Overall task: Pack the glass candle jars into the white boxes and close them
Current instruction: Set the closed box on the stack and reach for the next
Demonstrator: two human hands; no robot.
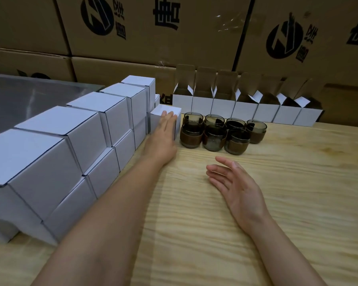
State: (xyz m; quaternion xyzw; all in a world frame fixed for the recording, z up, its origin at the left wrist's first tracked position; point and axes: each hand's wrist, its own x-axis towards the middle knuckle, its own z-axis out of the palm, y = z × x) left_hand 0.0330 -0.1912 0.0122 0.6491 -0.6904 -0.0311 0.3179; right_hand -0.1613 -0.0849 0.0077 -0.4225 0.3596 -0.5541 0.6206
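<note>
Pressing a closed box [170, 112] beside the left-edge stack [70, 141] with my flat left hand [163, 131], right hand [234, 182] relaxed and empty, I judge the jars [214, 133] unpacked.

2 bare arms reach out over the table [287, 203]. The left arm stretches far toward the back edge. The left hand [163, 133] is flat, palm down, fingers straight and together. The right hand [234, 182] is nearer, fingers loose and spread, palm turned left.

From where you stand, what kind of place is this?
Probably a warehouse packing bench: printed brown cartons stacked behind a wooden table, rows of small white boxes, and glass candle jars waiting beside them.
</note>
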